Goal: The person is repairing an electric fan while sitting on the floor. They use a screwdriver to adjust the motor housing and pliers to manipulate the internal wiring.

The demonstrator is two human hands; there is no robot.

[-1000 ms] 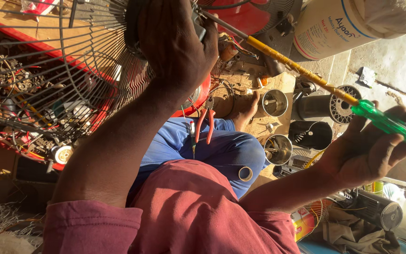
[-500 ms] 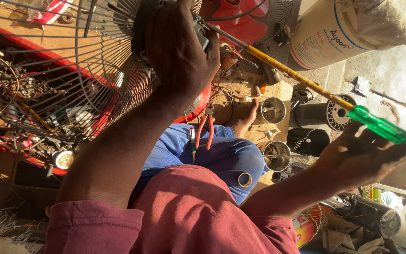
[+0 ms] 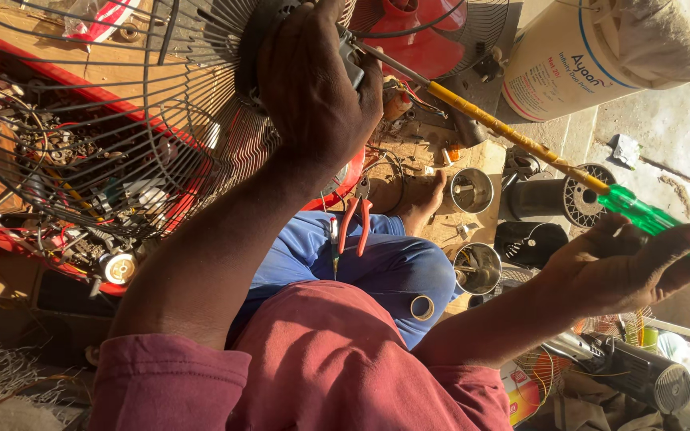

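Left hand (image 3: 313, 88) clamped on fan hub behind wire guard (image 3: 121, 120). Right hand (image 3: 624, 267) loosely cradles green handle of long screwdriver (image 3: 521, 140), tip at hub. Screwdriver stiff, light; handle likely slippery, grip it there.

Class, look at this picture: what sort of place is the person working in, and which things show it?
Probably a small repair workshop for fans and motors. A wire fan guard is under the left hand, the right hand holds a long green-handled screwdriver, and a red tray holds loose parts.
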